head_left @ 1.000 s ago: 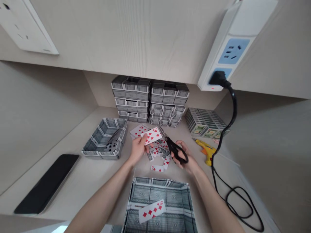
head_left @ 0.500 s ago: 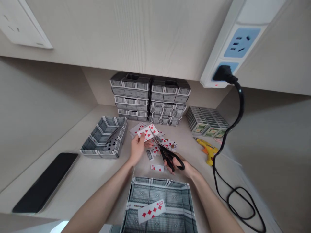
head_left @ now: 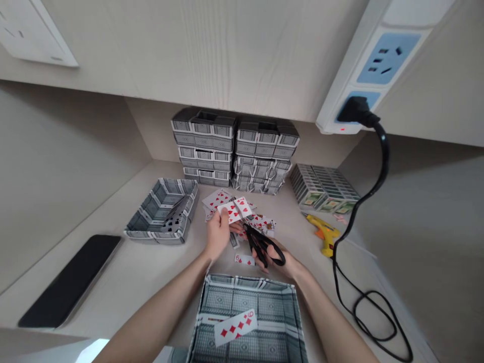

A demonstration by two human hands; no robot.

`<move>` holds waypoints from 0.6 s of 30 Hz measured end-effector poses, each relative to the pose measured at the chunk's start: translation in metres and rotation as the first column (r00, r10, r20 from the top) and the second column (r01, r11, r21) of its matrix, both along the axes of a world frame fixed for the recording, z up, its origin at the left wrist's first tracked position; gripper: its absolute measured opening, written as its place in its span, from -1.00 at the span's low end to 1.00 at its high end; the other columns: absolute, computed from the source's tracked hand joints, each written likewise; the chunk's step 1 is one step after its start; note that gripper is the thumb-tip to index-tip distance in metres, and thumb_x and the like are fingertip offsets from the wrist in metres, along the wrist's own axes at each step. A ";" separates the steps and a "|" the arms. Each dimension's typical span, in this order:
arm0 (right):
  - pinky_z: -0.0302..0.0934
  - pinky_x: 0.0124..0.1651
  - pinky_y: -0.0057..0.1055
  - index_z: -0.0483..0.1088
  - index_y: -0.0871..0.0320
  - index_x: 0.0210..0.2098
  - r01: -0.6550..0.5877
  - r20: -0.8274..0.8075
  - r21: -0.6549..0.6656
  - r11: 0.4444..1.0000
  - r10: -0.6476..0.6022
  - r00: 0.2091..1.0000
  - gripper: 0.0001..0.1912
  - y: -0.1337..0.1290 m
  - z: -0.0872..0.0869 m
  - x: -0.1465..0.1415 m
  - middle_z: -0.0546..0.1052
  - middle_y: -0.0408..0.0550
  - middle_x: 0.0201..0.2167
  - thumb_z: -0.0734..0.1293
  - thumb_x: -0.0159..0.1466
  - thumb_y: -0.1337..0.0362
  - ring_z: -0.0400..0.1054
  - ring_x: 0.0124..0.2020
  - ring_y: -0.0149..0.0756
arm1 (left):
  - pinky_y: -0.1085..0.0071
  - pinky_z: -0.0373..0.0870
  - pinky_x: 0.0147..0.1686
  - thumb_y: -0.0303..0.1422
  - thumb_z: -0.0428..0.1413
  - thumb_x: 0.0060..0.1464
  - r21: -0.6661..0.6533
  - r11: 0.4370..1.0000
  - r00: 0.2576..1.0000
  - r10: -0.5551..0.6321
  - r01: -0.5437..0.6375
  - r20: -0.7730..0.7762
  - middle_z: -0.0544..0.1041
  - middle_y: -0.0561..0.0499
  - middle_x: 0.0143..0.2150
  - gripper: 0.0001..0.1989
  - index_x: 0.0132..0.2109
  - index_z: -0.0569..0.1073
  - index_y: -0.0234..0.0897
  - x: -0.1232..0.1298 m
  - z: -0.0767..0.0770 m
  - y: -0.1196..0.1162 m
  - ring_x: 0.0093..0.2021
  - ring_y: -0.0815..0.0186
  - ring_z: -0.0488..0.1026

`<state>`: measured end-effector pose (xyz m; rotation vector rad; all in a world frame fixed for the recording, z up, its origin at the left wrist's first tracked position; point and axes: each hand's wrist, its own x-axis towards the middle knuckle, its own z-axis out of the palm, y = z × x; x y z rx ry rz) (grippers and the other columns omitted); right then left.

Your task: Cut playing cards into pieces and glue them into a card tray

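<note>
Pinched in my left hand [head_left: 218,233] is a hearts playing card [head_left: 229,213], held above a loose pile of cards [head_left: 217,197]. My right hand [head_left: 278,258] grips black-handled scissors [head_left: 260,242], and their blades are across the card, with a piece at its right end angled away. Below, a cut strip of a six of diamonds [head_left: 244,259] lies on the table. Nearest me stands an open box made of playing cards [head_left: 247,295], with a cut diamonds card [head_left: 236,327] in it.
A smaller card box [head_left: 155,234] with loose cards sits left, beside a black phone [head_left: 71,280]. Stacked card boxes [head_left: 234,146] stand behind. Right are packs of cards [head_left: 323,186], a yellow glue gun [head_left: 323,234], a looping black cable [head_left: 336,282] and a power strip [head_left: 378,65].
The scissors have moved into the card, and its right end now stands at an angle from the rest. My left hand has shifted slightly right.
</note>
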<state>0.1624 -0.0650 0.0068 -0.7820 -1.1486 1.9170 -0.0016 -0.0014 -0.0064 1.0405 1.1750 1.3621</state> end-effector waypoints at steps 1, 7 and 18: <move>-0.01 -0.65 -0.52 0.29 0.22 -0.07 -0.004 -0.003 -0.007 1.000 0.004 1.000 -0.25 0.000 0.000 -0.001 0.36 -0.06 -0.45 0.35 -0.10 -0.17 0.09 -0.60 -0.49 | 0.39 0.37 -0.67 -0.04 -0.08 0.03 0.003 1.000 1.000 0.008 -0.008 -0.007 0.42 0.09 -0.68 -0.66 -0.36 0.24 -0.26 0.000 0.000 0.000 -0.67 0.26 0.42; -0.02 -0.64 -0.52 0.28 0.18 -0.05 -0.001 -0.020 -0.024 1.000 0.001 1.000 -0.25 -0.003 -0.006 -0.003 0.34 -0.09 -0.43 0.34 -0.09 -0.18 0.09 -0.61 -0.50 | 0.40 0.36 -0.68 -0.05 -0.10 0.05 0.006 0.999 0.999 0.033 -0.032 -0.019 0.39 0.10 -0.71 -0.67 -0.39 0.24 -0.25 0.001 0.006 -0.003 -0.70 0.29 0.39; 0.02 -0.64 -0.51 0.26 0.18 -0.02 -0.006 -0.034 0.016 1.000 0.006 0.999 -0.22 -0.001 -0.006 -0.006 0.34 -0.10 -0.45 0.34 -0.11 -0.18 0.12 -0.61 -0.49 | 0.39 0.38 -0.63 -0.04 -0.09 0.04 0.040 0.997 0.998 0.061 -0.060 -0.028 0.45 0.07 -0.66 -0.65 -0.40 0.27 -0.26 0.000 0.002 -0.003 -0.66 0.28 0.42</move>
